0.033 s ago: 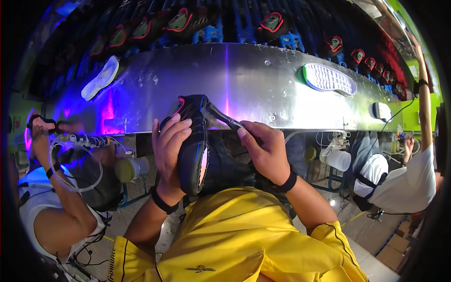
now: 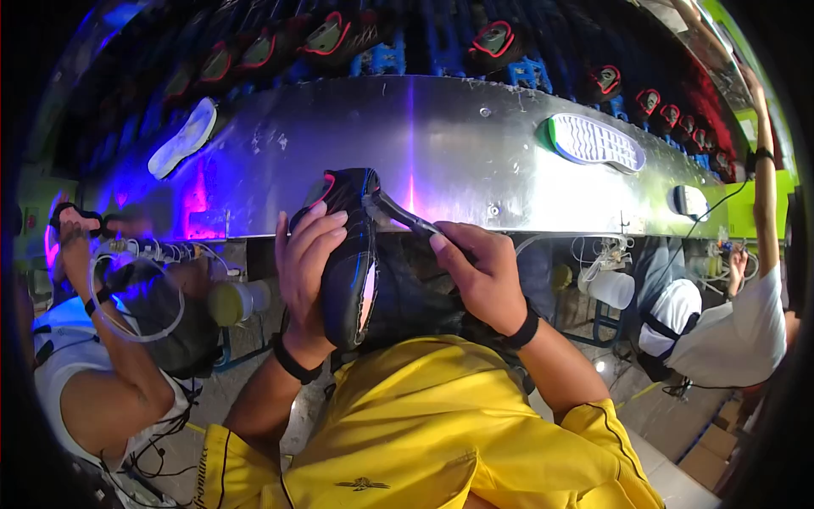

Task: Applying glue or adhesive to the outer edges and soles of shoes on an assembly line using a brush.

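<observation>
A black shoe upper (image 2: 346,318) with thin blue lines and a pinkish-red collar is held lengthwise in front of me, its rounded toe end close to my yellow shirt. My left hand (image 2: 309,263) grips it from the left side, fingers laid over it. A pale pink strip shows along its lower right edge. In my right hand (image 2: 487,271) is a dark-handled brush (image 2: 405,216), pinched between thumb and fingers. Its bristle end touches the right side of the upper near the far end.
Before me runs a metal bench (image 2: 322,127). A white sole (image 2: 183,138) lies on its left, and a white sole with a green edge (image 2: 596,142) on its right. Behind are several black uppers (image 2: 326,36) on blue racks (image 2: 386,56). Co-workers (image 2: 110,390) sit at both sides.
My hands, the shoe upper and the brush stay almost in place. The view has shifted very slightly; the brush end sits marginally lower against the upper.
</observation>
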A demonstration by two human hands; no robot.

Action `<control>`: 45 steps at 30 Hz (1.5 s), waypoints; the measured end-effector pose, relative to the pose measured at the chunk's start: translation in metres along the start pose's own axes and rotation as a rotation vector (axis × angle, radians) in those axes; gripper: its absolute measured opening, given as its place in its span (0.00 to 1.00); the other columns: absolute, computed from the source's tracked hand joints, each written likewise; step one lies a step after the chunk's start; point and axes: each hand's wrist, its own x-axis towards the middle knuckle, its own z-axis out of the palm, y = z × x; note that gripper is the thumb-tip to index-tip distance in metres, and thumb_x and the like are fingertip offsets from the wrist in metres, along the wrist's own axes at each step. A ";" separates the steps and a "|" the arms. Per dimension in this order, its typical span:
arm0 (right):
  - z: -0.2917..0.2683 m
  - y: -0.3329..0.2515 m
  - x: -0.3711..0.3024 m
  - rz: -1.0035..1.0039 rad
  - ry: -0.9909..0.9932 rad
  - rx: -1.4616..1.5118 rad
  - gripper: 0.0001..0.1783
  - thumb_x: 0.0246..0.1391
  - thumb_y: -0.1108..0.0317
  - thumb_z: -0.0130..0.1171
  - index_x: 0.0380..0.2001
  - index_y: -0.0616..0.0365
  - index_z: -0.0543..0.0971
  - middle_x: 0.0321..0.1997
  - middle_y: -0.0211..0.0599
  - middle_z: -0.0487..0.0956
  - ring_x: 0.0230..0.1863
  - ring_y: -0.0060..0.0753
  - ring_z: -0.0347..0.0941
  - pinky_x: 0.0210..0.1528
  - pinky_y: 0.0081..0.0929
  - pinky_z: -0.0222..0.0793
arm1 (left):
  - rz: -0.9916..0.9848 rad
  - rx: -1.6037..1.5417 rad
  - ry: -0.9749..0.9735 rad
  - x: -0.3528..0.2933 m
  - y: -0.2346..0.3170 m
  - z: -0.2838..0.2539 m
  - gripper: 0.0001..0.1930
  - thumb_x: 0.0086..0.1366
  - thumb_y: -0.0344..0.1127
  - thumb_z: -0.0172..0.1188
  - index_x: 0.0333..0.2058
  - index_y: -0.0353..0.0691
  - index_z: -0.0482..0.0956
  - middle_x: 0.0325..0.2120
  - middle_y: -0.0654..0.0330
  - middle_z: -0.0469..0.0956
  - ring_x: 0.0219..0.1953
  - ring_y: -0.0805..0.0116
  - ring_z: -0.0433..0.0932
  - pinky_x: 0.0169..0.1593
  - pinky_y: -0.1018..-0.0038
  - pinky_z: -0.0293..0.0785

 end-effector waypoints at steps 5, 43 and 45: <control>-0.021 -0.010 -0.020 0.215 -0.179 0.230 0.13 0.71 0.66 0.65 0.46 0.69 0.87 0.26 0.28 0.80 0.28 0.18 0.71 0.32 0.25 0.67 | 0.005 0.022 -0.019 0.003 0.000 -0.002 0.35 0.64 0.47 0.73 0.64 0.40 0.68 0.61 0.47 0.77 0.68 0.40 0.74 0.78 0.37 0.53; -0.077 -0.051 0.038 -0.593 0.040 -0.183 0.15 0.58 0.76 0.67 0.48 0.67 0.87 0.30 0.46 0.83 0.28 0.38 0.80 0.33 0.29 0.72 | -0.288 0.039 -0.281 0.135 0.027 -0.013 0.39 0.44 0.25 0.75 0.59 0.36 0.74 0.53 0.46 0.77 0.59 0.39 0.76 0.64 0.54 0.74; -0.068 -0.042 0.050 -0.577 0.048 -0.128 0.14 0.59 0.75 0.67 0.48 0.67 0.87 0.30 0.46 0.83 0.28 0.38 0.80 0.33 0.29 0.72 | -0.269 0.040 -0.304 0.140 0.018 -0.016 0.38 0.45 0.26 0.74 0.59 0.36 0.75 0.52 0.46 0.78 0.58 0.40 0.78 0.63 0.55 0.75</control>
